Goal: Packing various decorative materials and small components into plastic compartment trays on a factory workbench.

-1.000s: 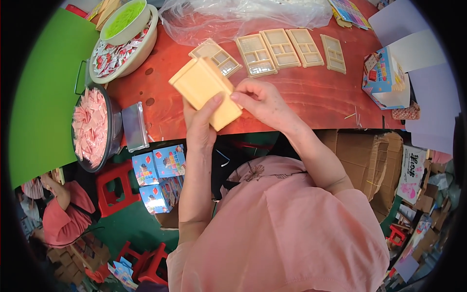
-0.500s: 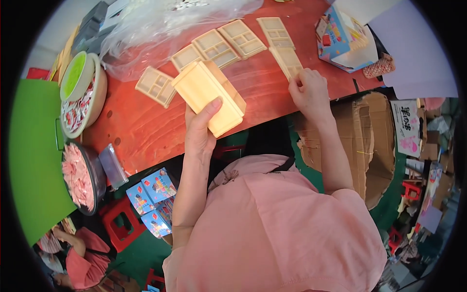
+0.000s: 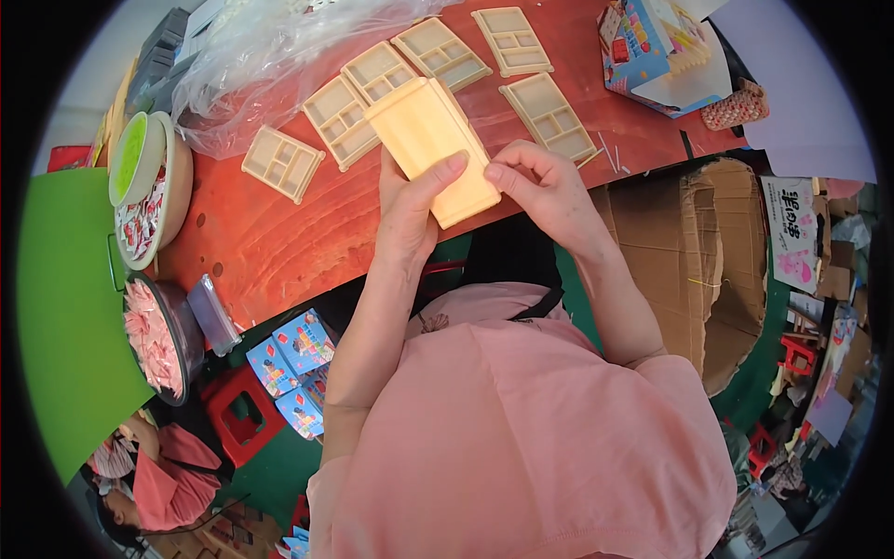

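My left hand (image 3: 410,205) is closed around a stack of cream plastic compartment trays (image 3: 433,140), thumb across the flat face on top. At the stack's right edge is my right hand (image 3: 549,191), its fingers curled and its thumb against the edge; its fingertips are partly hidden. More of these trays lie apart on the red table, compartments up: a small-looking one (image 3: 282,164) at the left, several in a row behind the stack, one (image 3: 512,41) at the far right and one (image 3: 551,115) just beyond my right hand.
A clear plastic bag (image 3: 270,65) covers the back left of the red table (image 3: 233,242). Bowls of packets (image 3: 140,219) and a basin of pink pieces (image 3: 154,335) stand left. A blue printed box (image 3: 643,65) sits back right; a cardboard carton (image 3: 689,270) stands below. Another person is lower left.
My right hand has left the tray at the right and come leftward to the stack's edge. My left hand has shifted slightly right with the stack.
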### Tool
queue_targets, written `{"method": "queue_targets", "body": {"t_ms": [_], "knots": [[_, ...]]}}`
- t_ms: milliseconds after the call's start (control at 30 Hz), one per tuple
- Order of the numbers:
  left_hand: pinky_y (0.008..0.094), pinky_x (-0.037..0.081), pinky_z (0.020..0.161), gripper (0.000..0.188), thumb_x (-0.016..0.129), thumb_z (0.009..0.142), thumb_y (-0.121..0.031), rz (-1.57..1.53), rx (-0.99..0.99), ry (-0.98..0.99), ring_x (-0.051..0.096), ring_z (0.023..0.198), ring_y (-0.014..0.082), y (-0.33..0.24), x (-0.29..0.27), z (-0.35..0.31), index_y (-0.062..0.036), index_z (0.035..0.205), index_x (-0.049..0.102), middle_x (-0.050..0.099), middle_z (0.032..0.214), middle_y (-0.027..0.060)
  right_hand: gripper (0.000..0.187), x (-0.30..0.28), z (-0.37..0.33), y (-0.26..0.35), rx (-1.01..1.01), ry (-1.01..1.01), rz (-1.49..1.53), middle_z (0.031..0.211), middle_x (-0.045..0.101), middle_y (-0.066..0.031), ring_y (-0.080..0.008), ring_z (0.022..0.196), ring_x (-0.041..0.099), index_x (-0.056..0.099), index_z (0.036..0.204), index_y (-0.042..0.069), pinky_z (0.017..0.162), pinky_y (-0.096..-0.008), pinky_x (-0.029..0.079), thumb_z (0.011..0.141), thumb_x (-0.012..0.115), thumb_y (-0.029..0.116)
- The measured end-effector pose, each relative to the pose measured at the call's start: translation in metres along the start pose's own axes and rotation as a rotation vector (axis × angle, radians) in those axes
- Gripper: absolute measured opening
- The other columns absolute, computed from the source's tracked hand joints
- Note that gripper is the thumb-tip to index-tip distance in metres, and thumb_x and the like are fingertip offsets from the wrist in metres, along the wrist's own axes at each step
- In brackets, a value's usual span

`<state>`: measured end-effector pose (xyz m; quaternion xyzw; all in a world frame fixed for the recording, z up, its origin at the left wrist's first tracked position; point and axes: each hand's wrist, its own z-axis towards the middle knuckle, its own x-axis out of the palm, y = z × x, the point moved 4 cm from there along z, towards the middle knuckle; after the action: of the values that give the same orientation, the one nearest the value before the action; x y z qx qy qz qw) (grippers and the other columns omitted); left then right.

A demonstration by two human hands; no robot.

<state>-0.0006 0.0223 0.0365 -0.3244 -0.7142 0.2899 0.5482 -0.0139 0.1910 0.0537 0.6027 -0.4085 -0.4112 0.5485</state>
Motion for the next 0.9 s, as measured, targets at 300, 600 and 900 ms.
{"method": "queue_targets", "body": {"t_ms": [300,600,900], "knots": [[0.0393,0.054,0.099,0.072,0.078,0.084,-0.012,0.081,0.066,-0.115,0.063,0.117,0.0256,-0.021,-0.040,-0.018,0.0000,0.144,0.041,0.060,0.131,0.0126,0.017,-0.002,-0.006,0.009,-0.310,-0.206,-0.699,0.079,0.058,-0.0043,-0.0178,0.074,0.059,0.059,0.082,0.003,0.069,-0.0336,0.045,0.092,0.069,0.012],[0.0389,0.054,0.100,0.071,0.080,0.080,-0.006,0.009,0.060,-0.135,0.064,0.116,0.0250,-0.026,-0.046,-0.026,-0.0011,0.141,0.043,0.061,0.128,0.0140,0.019,0.024,0.000,0.015,-0.282,-0.122,-0.788,0.082,0.063,-0.0109,-0.0268,0.078,0.062,0.063,0.084,0.001,0.068,-0.0390,0.046,0.089,0.072,0.017],[0.0389,0.054,0.098,0.075,0.082,0.078,-0.004,-0.019,0.061,-0.131,0.063,0.116,0.0256,-0.032,-0.054,-0.031,-0.0016,0.140,0.042,0.060,0.128,0.0137,0.019,0.061,0.002,0.019,-0.092,0.082,-0.097,0.082,0.062,-0.0084,-0.0192,0.075,0.060,0.063,0.086,-0.001,0.065,-0.0317,0.047,0.093,0.070,0.015]]}}
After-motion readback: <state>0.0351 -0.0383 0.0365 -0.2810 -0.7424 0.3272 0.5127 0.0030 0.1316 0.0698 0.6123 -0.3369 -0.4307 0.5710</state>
